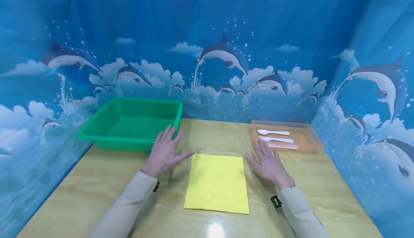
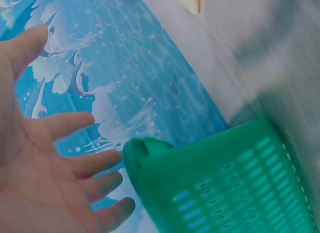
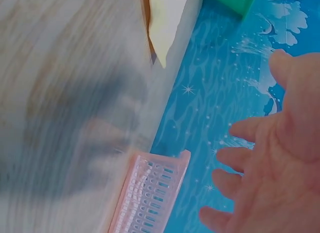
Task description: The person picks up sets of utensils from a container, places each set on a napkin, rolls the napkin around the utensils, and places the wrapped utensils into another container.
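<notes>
A square yellow cloth [image 1: 217, 184] lies flat on the wooden table between my two hands. My left hand [image 1: 164, 154], fingers spread and straight, hovers by the cloth's far left corner and overlaps the near right corner of the green basket [image 1: 124, 145]. On the other side, my right hand [image 1: 271, 164] is stretched out beside the cloth, its fingertips near the front edge of the shallow pink basket [image 1: 305, 137]. Inside that basket lie a white spoon [image 1: 275, 133] and a white fork [image 1: 278, 139]. Both hands hold nothing; the wrist views show their palms and extended fingers.
The table [image 1: 213, 227] is pale wood, with the green basket at its back left and the pink one at its back right. A blue curtain [image 1: 181, 12] printed with dolphins and clouds surrounds the back and both sides.
</notes>
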`<act>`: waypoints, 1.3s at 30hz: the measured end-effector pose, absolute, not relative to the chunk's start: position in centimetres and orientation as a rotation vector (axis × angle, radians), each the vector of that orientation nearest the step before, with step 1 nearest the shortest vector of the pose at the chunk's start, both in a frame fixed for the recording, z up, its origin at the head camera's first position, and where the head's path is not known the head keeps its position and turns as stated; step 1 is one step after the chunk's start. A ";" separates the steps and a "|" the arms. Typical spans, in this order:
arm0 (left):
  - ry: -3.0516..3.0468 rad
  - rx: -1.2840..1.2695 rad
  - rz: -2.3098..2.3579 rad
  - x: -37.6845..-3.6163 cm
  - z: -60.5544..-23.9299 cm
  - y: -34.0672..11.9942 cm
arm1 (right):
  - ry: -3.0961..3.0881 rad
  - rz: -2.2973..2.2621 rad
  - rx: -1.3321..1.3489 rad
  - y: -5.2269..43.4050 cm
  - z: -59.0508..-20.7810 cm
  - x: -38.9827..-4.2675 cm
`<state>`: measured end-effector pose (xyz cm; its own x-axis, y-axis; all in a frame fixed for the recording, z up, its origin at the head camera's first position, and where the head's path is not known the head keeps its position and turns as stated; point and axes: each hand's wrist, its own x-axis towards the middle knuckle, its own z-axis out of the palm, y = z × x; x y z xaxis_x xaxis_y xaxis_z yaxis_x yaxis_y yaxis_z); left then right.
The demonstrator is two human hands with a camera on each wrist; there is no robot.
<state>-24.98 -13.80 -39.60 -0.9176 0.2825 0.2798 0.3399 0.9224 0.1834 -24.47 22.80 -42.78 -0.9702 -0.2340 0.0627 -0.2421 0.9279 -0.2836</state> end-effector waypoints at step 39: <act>-2.939 -1.163 -0.416 -23.3 -42.4 -10.3 | -3.174 0.546 0.751 19.1 -44.1 -24.5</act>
<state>-23.30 -10.29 -42.44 -0.7329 0.6784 0.0519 0.6662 0.7000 0.2572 -24.48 19.06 -44.13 -0.8840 -0.4600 -0.0835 -0.4056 0.8434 -0.3523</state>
